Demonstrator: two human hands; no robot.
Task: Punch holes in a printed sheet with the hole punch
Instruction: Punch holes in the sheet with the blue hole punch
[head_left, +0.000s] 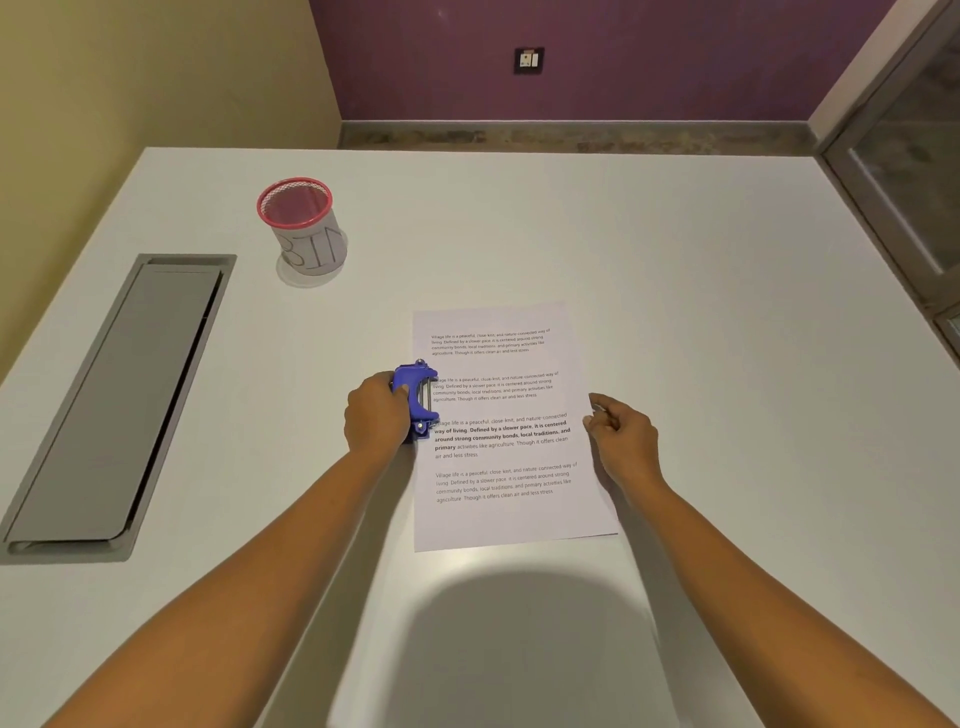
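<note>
Hole punch (418, 400) set on the printed sheet's (509, 457) left edge
Gripped by the left hand (376, 415) — right hand (621, 434) curled at the right edge, hold unclear

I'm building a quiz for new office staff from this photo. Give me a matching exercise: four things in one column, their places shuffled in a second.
Things
1. hole punch
2. right hand
3. red-rimmed mesh cup
4. grey hatch

Places
A. set into the table, far left
B. on the left edge of the sheet, gripped by the left hand
C. upright, beyond the sheet and to its left
D. at the sheet's right edge

Pairs: 1-B, 2-D, 3-C, 4-A
</note>
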